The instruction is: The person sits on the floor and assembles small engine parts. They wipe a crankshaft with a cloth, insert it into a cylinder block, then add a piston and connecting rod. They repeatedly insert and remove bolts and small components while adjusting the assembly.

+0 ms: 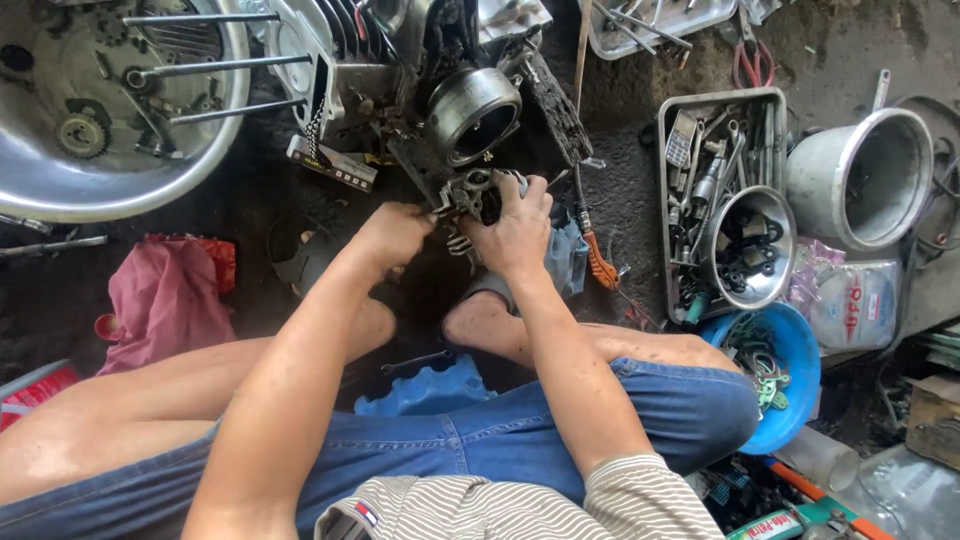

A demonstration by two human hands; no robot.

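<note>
clear plastic packet (pixel 858 305) right, red-lettered label, beside tool tray (pixel 672 200)

Single head-worn view, looking steeply down, close over lap and workshop floor (pixel 620 200)

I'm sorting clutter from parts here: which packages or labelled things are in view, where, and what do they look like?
Clear plastic packet: right, beside the blue bowl; red print.
Red packet: left edge, flat.
Green and white tube: bottom right.
Small label: striped shirt hem; red, white, blue.
</note>
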